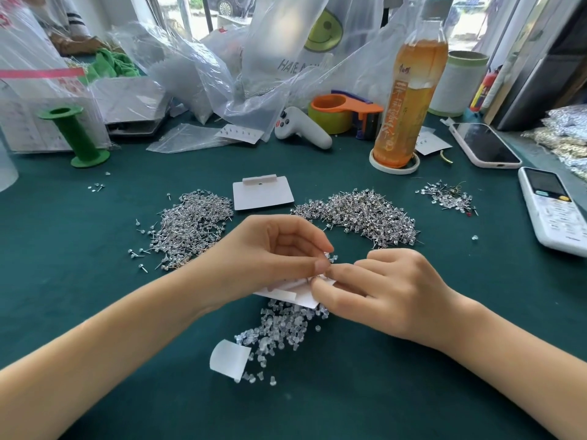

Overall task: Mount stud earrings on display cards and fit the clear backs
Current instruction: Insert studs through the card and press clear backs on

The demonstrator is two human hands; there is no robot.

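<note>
Holding the display card [305, 295] mid-frame, your left hand [273, 249] steadies it; your right hand [381, 290] pinches something tiny against it, likely a clear back.

Daylight from the windows [203, 11] falls across the green-covered table [349, 392].

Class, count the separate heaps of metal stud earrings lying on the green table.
3: a left heap, a large right heap, and a small far-right heap. Scattered strays excluded.

Stud piles [193, 223] [362, 217] left and right, spare card [262, 193] between, clear backs [282, 328] nearest
</note>
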